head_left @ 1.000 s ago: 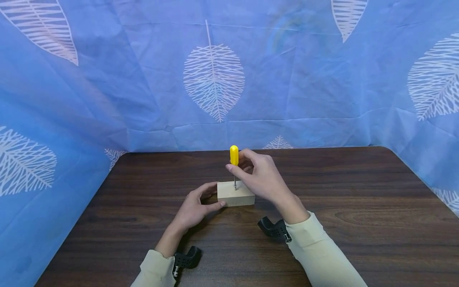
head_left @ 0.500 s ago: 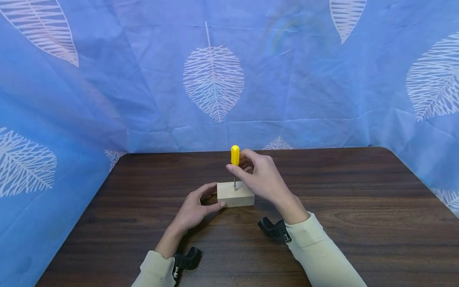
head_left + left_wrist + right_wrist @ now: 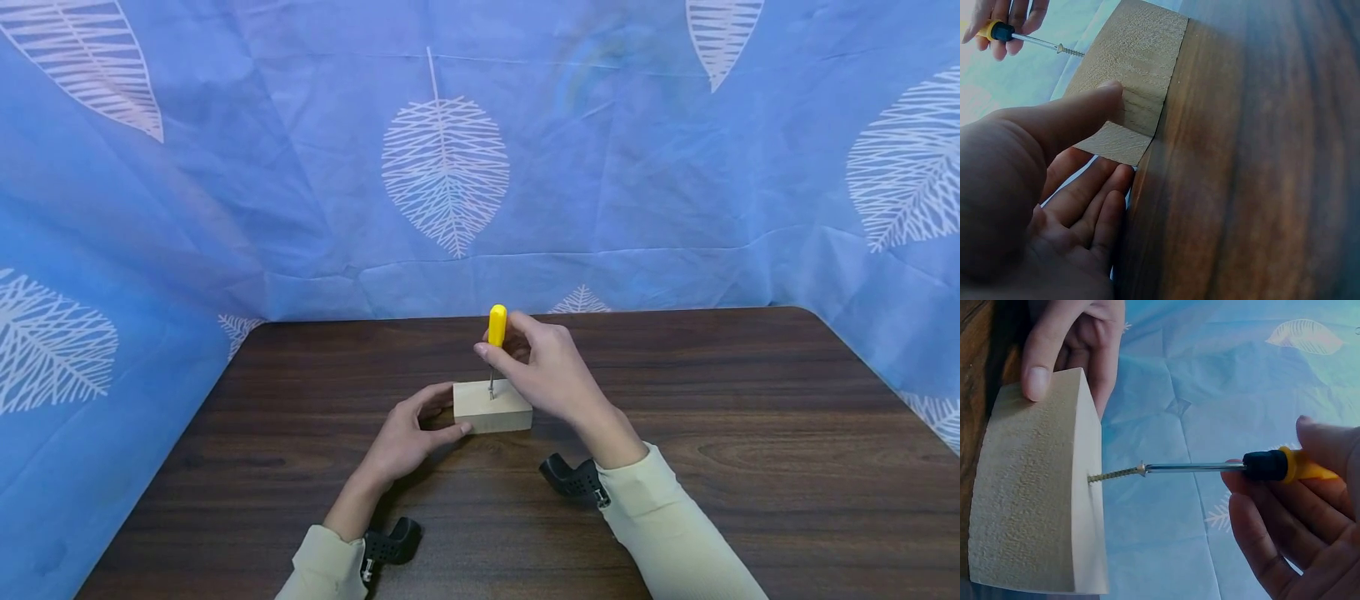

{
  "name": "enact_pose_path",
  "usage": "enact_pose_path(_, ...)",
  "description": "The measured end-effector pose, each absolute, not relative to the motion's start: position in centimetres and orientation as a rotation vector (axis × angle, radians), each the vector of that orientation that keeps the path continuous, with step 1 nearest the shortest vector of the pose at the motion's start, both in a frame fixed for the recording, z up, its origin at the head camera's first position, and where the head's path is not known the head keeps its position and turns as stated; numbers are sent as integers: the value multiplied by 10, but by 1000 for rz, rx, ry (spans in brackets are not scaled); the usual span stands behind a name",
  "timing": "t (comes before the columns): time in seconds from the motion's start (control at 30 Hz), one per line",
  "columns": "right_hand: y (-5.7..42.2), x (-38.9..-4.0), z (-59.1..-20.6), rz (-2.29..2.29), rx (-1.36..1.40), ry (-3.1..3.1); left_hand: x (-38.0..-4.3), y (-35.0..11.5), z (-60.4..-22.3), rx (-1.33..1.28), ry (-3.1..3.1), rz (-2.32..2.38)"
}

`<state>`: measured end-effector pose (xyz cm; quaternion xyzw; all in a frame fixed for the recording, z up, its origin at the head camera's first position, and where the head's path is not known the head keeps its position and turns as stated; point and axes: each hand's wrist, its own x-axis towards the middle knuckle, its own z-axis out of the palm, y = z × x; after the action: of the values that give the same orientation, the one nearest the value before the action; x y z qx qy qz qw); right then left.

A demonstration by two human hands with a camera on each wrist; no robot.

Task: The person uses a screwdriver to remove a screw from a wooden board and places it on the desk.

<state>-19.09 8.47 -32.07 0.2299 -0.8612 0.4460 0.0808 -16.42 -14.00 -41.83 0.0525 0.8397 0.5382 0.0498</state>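
Observation:
A pale wooden block [image 3: 493, 420] lies on the table, with a screw [image 3: 1114, 474] standing partly sunk in its top face. My left hand [image 3: 405, 437] grips the block's left end, the thumb on the near side and the fingers behind. In my right hand [image 3: 553, 371] is a yellow-handled screwdriver [image 3: 497, 327], held between thumb and fingers near the black collar [image 3: 1265, 465]. Its shaft [image 3: 1194, 467] points down and its tip meets the screw head [image 3: 1142, 469]. In the right wrist view the screw leans slightly out of line with the shaft.
The dark wood-grain table [image 3: 712, 400] reaches back to a blue cloth [image 3: 315, 167] with white leaf prints, which hangs behind and at both sides. A black wrist mount [image 3: 393, 542] sits at the left cuff, another black mount [image 3: 570, 477] at the right.
The screwdriver's handle has tipped slightly to the right at its top, its tip staying at the screw. Both hands and the block keep nearly the same place.

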Motion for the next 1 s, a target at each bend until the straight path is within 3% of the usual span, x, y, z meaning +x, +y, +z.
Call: enact_pose_path(1.0, 85, -191, -319, 1360, 634, -2546, -163, -139, -419, 138, 2564, 1630)
